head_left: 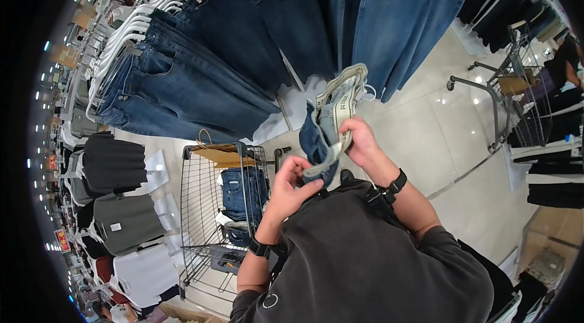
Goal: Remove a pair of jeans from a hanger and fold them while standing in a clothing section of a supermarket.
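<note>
Between my hands hangs a pair of blue jeans [312,140], its pale inner lining and a cream waistband with printed lettering turned outward. My right hand [362,140] grips the waistband, the thumb lying across the lettered strip. At the lower end of the opening, my left hand [291,185] pinches the jeans' edge between thumb and fingers. The legs of the jeans are mostly hidden below my hands and against my body. Just beyond the waistband's top shows a small white ring [368,92]; what it belongs to cannot be made out.
Dark jeans [237,25] and lighter blue jeans [389,25] hang on a rack ahead, with white hangers [131,31] at left. A wire shopping cart [201,201] holding folded jeans [238,192] stands left. Another cart [517,89] is at right. Shirts [121,219] hang far left.
</note>
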Available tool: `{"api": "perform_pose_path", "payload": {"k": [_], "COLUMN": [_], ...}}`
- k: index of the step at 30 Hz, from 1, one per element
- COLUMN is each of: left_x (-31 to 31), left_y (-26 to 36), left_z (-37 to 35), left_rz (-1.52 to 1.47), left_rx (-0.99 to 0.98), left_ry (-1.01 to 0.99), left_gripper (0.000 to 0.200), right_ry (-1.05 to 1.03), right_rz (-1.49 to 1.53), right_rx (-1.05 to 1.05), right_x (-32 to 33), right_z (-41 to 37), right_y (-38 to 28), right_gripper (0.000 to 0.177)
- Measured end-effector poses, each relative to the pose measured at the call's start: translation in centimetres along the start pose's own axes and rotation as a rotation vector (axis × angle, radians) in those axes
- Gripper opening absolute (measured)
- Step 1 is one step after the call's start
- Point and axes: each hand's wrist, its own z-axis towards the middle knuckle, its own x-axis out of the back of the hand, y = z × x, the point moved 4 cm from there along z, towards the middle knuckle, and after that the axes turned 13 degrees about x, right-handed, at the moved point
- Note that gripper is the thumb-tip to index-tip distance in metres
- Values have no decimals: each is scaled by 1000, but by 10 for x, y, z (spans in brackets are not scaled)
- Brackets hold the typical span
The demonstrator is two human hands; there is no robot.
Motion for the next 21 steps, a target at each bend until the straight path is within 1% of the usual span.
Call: {"api": "perform_pose_path", "payload": {"k": [1, 2, 3, 4, 5, 6, 7, 8, 9, 10, 11, 12, 13, 14, 16, 17, 18, 20, 21], "left_x": [-3, -7, -10, -10, -7, -2, 8, 20, 29, 36, 47, 54, 60, 63, 60, 57, 58, 61, 56], "left_y": [-2, -3, -2, 1, 5, 9, 11, 12, 22, 32, 37, 47, 54, 59, 62, 60, 50, 12, 1], "left_z": [-2, -5, -8, -10, -10, -8, -4, 3, 7, 10, 14, 15, 15, 16, 23, 26, 31, 42, 42], "left_rz": [-77, -153, -191, -132, -74, -17, -9, -56, -43, -99, -86, 19, 231, 444, 734, 877, 950, 733, 668], "left_rx": [27, 54, 94, 68, 41, 12, -62, -83, -131, -197, -298, -333, -361, -381, -386, -385, -372, -89, -7], "left_ry": [-85, -172, -236, -266, -296, -326, -245, -107, 107, 314, 442, 470, 544, 612, 570, 541, 450, 113, 18], "left_gripper": [38, 39, 28, 27, 25, 24, 21, 20, 20, 21, 28, 45, 58, 70, 84, 91, 90, 81, 78], "right_ry": [-17, -45, -71, -96, -200, -241, -282, -324, -356, -396, -436, -479, -530, -536, -538, -600, -606, -619, -575], "right_rz": [15, 30, 46, 61, 75, -45, -166, -289, -338, -415, -489, -562, -542, -501, -421, -397, -369, -314, -294], "right_rx": [-10, -64, -117, -170, -204, -191, -178, -169, -202, -181, -160, -135, -107, -106, -102, -113, -113, -107, -65], "right_x": [0, -1, -10, -15, -16, -15, -15, -17, -23, -23, -23, -26, -40, -47, -50, -49, -48, -49, -44], "right_z": [3, 4, 0, -3, -3, -2, -4, -6, -11, -13, -14, -15, -22, -27, -34, -33, -34, -34, -31], "right_y": [-1, -4, -14, -20, -24, -28, -33, -38, -44, -49, -53, -57, -67, -72, -79, -80, -83, -89, -91], "right_gripper": [23, 25, 27, 29, 30, 30, 29, 28, 26, 25, 24, 23, 20, 20, 19, 20, 21, 22, 25]}}
